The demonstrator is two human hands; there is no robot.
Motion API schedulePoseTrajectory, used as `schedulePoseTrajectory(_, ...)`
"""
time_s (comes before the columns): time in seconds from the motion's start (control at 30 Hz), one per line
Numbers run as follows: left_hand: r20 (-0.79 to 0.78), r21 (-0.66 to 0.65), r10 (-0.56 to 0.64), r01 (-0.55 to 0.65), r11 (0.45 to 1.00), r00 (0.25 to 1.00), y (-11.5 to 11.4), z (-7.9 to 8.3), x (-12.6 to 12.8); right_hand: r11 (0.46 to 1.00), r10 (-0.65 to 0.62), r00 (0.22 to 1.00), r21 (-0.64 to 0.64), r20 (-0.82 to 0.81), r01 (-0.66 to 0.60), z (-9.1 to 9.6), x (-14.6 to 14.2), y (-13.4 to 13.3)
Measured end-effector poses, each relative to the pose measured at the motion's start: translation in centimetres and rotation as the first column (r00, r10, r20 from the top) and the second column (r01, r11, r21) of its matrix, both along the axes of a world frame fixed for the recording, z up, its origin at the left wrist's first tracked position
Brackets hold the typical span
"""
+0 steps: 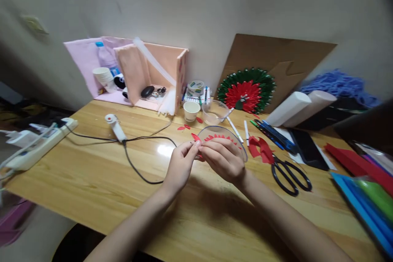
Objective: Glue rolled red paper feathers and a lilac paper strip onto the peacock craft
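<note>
Much here is hard to make out. The frame's corners are blurred and dark, the coloured paper sheets (365, 190) at lower right are cut off by the edge, and the power strip (37, 143) at left runs out of view. No writing can be read: the label on the water bottle (106, 58) in the pink box (153, 77) at upper centre-left is too small, and so is the printing on the round tub (195, 87) beside it.

In the middle of the frame, the left hand (179, 168) and the right hand (224, 159) meet over a clear plastic dome (222, 139) that sits on the wooden surface (92, 172). Red petal-shaped paper pieces line its far rim. The left fingers (193, 147) are pinched shut on a small red paper petal (195, 136), which pokes up just above the fingertips; most of it is covered. The right hand's fingers are curled down against the dome's near edge, hiding what they press on, so whether they grip anything cannot be told.

Right of the dome lie red paper scraps (260, 149) touching black scissors (290, 174). Behind stand a paper cup (191, 111) and a clear bowl (215, 111). A red and green paper rosette (247, 90) leans on cardboard (276, 61) at upper right. A glue gun (115, 126) lies to the left, its cord looping toward the hands.
</note>
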State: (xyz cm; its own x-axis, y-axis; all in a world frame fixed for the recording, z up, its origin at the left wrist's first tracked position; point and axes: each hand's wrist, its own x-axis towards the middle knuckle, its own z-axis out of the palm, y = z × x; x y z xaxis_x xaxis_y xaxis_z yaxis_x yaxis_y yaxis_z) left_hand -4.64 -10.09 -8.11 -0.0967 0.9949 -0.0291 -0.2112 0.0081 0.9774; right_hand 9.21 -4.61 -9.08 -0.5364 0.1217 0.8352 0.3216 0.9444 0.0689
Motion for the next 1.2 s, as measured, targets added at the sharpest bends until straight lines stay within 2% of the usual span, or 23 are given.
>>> schedulePoseTrajectory(0.13,-0.03,0.005,0.148,-0.148,0.989,0.988,-1.0,-0.5,-3.5,0.993,0.111,0.994,-0.039,0.021,-0.11,0.0,-4.8,0.2)
schedulePoseTrajectory(0.3,-0.128,0.011,0.315,-0.317,0.948,0.94,-2.2,-1.7,-8.0,0.966,0.257,0.959,-0.059,0.121,-0.252,-0.4,-10.0,0.0)
schedulePoseTrajectory(0.37,-0.207,0.018,0.371,-0.376,0.926,0.905,-2.7,-2.3,-9.9,0.947,0.311,0.944,-0.122,0.107,-0.298,-0.7,-12.0,-0.1)
schedulePoseTrajectory(0.43,-0.311,0.025,0.425,-0.44,0.898,0.85,-3.4,-2.8,-12.0,0.911,0.322,0.947,-0.278,0.019,-0.304,-1.1,-14.0,-0.1)
schedulePoseTrajectory(0.47,-0.373,0.031,0.448,-0.471,0.881,0.813,-3.8,-3.0,-13.1,0.874,0.294,0.955,-0.395,-0.033,-0.282,-1.5,-15.1,0.1)
schedulePoseTrajectory(0.5,-0.445,0.037,0.462,-0.499,0.866,0.768,-4.3,-3.3,-14.2,0.814,0.251,0.965,-0.524,-0.073,-0.251,-1.9,-16.3,0.4)
schedulePoseTrajectory(0.57,-0.596,0.049,0.46,-0.542,0.839,0.658,-5.2,-3.7,-16.2,0.623,0.156,0.985,-0.766,-0.075,-0.156,-3.0,-19.2,1.2)
schedulePoseTrajectory(0.63,-0.729,0.076,0.439,-0.575,0.814,0.525,-6.1,-4.2,-18.1,0.445,0.125,0.992,-0.893,-0.011,-0.066,-4.1,-22.4,2.0)
schedulePoseTrajectory(0.67,-0.785,0.099,0.428,-0.591,0.8,0.447,-6.4,-4.5,-18.8,0.393,0.139,0.99,-0.919,0.031,-0.026,-4.7,-24.0,2.3)
schedulePoseTrajectory(0.7,-0.832,0.123,0.415,-0.607,0.785,0.368,-6.7,-4.7,-19.5,0.378,0.159,0.986,-0.926,0.056,-0.008,-5.2,-25.6,2.4)
schedulePoseTrajectory(0.77,-0.896,0.153,0.379,-0.64,0.753,0.231,-7.1,-5.3,-20.4,0.384,0.186,0.978,-0.923,0.093,0.014,-6.0,-28.3,2.2)
schedulePoseTrajectory(0.83,-0.931,0.137,0.328,-0.682,0.718,0.159,-7.3,-5.9,-21.0,0.42,0.156,0.984,-0.907,0.092,0.018,-6.7,-30.2,1.7)
schedulePoseTrajectory(0.93,-0.946,0.079,0.282,-0.726,0.683,0.161,-7.4,-6.7,-21.4,0.436,0.106,0.993,-0.9,0.042,-0.009,-7.1,-31.4,1.1)
schedulePoseTrajectory(1.07,-0.933,0.062,0.295,-0.715,0.696,0.205,-7.7,-7.2,-21.3,0.388,0.12,0.993,-0.92,-0.012,-0.058,-6.7,-30.1,0.8)
schedulePoseTrajectory(1.13,-0.922,0.063,0.312,-0.709,0.703,0.227,-7.8,-7.2,-21.3,0.336,0.138,0.989,-0.937,-0.053,-0.097,-6.3,-28.5,0.6)
schedulePoseTrajectory(1.2,-0.907,0.064,0.337,-0.71,0.701,0.251,-7.9,-7.1,-21.3,0.201,0.191,0.967,-0.958,-0.169,-0.207,-6.1,-26.5,0.1)
